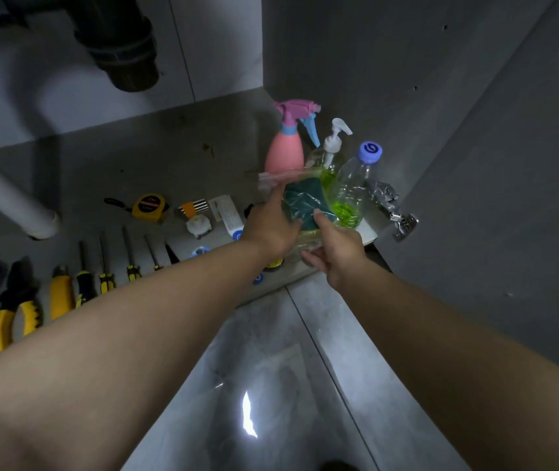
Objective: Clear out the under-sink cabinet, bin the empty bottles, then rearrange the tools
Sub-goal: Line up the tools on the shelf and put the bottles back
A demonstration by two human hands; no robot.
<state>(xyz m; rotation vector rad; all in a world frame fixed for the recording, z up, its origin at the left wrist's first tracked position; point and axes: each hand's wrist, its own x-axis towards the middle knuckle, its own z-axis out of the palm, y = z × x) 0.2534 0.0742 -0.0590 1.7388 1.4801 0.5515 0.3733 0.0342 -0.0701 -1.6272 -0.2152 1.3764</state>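
Both hands hold a clear plastic bag with a green sponge (305, 198) inside, over the cabinet floor's right front corner. My left hand (271, 226) grips the bag's left side and my right hand (335, 249) its lower right edge. Just behind the bag stand a pink spray bottle (284, 147), a clear pump bottle with green liquid (325, 158) and a clear bottle with a purple cap (352, 188) holding a little green liquid. Tools lie in a row on the left: pliers (16, 307), a yellow utility knife (62, 294), several screwdrivers (106, 266) and a yellow tape measure (149, 206).
A dark drain pipe (125, 52) hangs at the top left and a white pipe (6, 198) slants down to the cabinet floor. A metal door hinge (390, 205) sits on the right cabinet wall. Small parts, a white box (228, 212) and hex keys (193, 208), lie mid-floor. Glossy floor tiles (254, 402) are below.
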